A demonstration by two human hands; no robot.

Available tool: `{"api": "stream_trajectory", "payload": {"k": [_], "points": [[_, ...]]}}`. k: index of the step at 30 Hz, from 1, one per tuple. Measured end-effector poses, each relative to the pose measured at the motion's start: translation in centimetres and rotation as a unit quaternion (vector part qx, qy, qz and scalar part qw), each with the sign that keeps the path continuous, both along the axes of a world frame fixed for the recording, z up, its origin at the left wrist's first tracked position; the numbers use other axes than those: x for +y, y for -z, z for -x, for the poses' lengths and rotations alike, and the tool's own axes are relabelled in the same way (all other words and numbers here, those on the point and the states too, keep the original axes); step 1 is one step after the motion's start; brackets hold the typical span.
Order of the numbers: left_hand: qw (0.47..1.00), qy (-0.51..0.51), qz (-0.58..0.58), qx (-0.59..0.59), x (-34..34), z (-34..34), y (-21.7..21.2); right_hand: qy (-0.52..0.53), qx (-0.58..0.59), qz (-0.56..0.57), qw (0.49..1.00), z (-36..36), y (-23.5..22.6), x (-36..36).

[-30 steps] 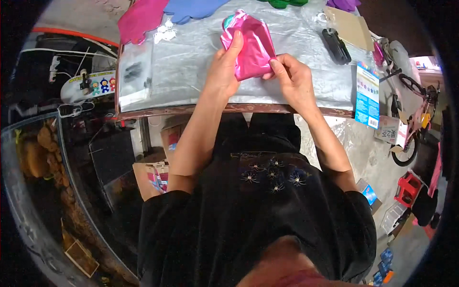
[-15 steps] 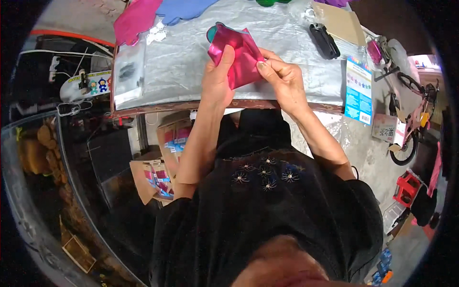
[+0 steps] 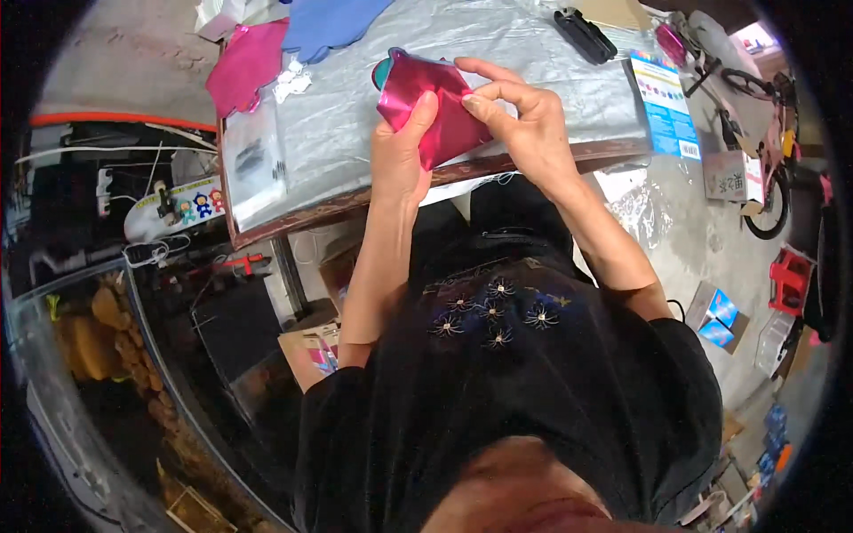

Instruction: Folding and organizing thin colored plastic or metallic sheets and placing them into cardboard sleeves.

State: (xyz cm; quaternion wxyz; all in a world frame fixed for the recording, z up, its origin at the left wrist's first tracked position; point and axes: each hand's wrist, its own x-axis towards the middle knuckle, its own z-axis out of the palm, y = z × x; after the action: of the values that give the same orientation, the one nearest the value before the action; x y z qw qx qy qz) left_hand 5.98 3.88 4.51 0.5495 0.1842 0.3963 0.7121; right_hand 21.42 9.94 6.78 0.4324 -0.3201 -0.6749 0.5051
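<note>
A shiny pink foil piece (image 3: pixel 451 126), flat and folded like an uninflated foil balloon, is held up over the near edge of the table. My left hand (image 3: pixel 400 151) grips its left side, thumb lying across the front and fingers hidden behind. With thumb and fingertips, my right hand (image 3: pixel 535 126) pinches the upper right edge; its index finger reaches along the top. A teal rounded bit (image 3: pixel 381 73) peeks out behind the foil's upper left corner; I cannot tell whether it is part of the same piece.
Silvery sheeting covers the table (image 3: pixel 329 124). On it lie pink foil (image 3: pixel 242 71), blue foil (image 3: pixel 329 27), white scraps (image 3: pixel 291 82), clear plastic bags (image 3: pixel 253 164) and a black case-like object (image 3: pixel 585 35). A blue printed package (image 3: pixel 665 107) overhangs the right edge. An open carton (image 3: pixel 306 351) stands below.
My view has shifted and tilted. The foil stays in both hands; my right hand's grip has moved up along its right edge, with the index finger now stretched over the top.
</note>
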Motion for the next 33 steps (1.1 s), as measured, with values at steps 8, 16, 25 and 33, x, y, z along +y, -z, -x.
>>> {"api": "stream_trajectory", "payload": {"k": [8,16,25,33], "points": [[1.000,0.000,-0.024,-0.001,-1.3,1.2,-0.3,-0.041,0.021,-0.021,0.999,0.8,-0.6,-0.6],[0.998,0.035,-0.045,-0.016,-1.6,0.2,-0.3,-0.092,-0.036,0.153,0.983,-1.2,-1.8,1.0],[0.999,-0.019,0.023,-0.022,-0.8,-0.7,-0.4,0.051,-0.034,0.086,0.994,0.8,-0.9,-0.5],[0.998,-0.023,0.053,-0.012,0.2,0.0,-0.3,0.076,-0.043,0.089,0.992,1.7,0.0,-0.2]]}}
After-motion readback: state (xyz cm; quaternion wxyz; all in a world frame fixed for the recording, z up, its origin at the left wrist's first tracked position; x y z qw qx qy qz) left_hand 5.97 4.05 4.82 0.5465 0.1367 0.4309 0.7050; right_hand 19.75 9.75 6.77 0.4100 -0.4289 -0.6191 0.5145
